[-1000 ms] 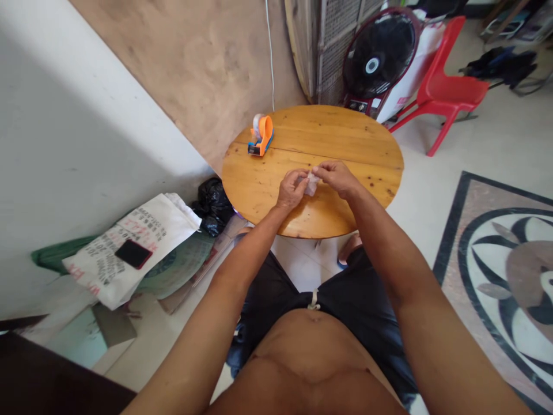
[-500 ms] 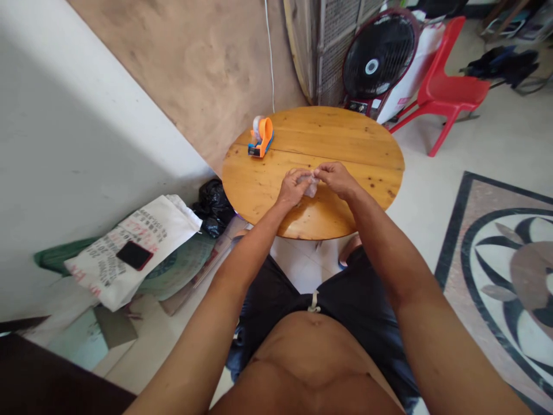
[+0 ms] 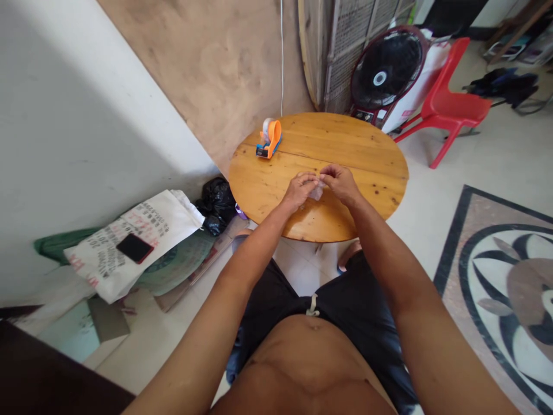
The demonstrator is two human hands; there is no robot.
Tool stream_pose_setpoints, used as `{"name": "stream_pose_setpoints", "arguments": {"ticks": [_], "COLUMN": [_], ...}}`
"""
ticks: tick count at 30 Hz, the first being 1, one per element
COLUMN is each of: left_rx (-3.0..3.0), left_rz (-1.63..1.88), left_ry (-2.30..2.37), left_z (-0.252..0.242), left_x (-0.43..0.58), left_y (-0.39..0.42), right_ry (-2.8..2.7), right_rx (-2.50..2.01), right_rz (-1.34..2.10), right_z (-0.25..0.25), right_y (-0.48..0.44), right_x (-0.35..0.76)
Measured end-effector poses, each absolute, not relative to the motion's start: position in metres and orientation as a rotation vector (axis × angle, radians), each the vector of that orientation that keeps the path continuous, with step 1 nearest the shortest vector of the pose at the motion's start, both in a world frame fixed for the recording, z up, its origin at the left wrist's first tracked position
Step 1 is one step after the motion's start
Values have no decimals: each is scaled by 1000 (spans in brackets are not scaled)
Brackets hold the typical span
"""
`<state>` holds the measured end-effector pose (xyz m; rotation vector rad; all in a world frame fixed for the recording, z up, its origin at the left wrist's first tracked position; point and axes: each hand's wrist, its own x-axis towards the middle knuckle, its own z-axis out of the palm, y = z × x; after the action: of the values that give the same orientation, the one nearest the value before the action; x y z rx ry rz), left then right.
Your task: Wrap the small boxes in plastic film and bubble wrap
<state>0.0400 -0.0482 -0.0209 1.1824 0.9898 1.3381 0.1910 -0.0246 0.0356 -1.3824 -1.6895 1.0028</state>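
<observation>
My left hand [image 3: 298, 190] and my right hand [image 3: 341, 181] meet over the middle of a round wooden table [image 3: 371, 161]. Both pinch a small, crumpled, whitish clear piece [image 3: 316, 191], like tape or thin plastic, held between them just above the tabletop. The fingers of both hands are closed on it, and they hide most of it. An orange and blue tape dispenser [image 3: 269, 138] with a clear roll stands at the table's far left edge, well away from my hands.
A black floor fan [image 3: 386, 72] and a red plastic chair [image 3: 451, 104] stand beyond the table. Left of it lie a black plastic bag [image 3: 216, 202] and a printed white sack [image 3: 142, 239] with a dark phone [image 3: 134, 248] on it. A wall runs along the left.
My hands have kept pinching the small piece and drawn a little closer together. The view has shifted slightly, so everything sits a bit lower and further right in the picture.
</observation>
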Motion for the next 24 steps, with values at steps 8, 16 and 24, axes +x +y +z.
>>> {"name": "stream_pose_setpoints", "arguments": {"ticks": [8, 16, 24], "left_rx": [1141, 961, 916], "left_rz": [1295, 1276, 1213], "left_ry": [1006, 981, 949], "left_z": [-17, -15, -17], "left_x": [40, 42, 44], "left_y": [-47, -45, -43], "right_ry": [-1672, -1902, -2292], "right_rx": [-1333, -1229, -1162], "right_rz": [914, 704, 341], "right_z": [32, 41, 43], "right_y": [-22, -28, -29], "right_x": [193, 202, 207]}}
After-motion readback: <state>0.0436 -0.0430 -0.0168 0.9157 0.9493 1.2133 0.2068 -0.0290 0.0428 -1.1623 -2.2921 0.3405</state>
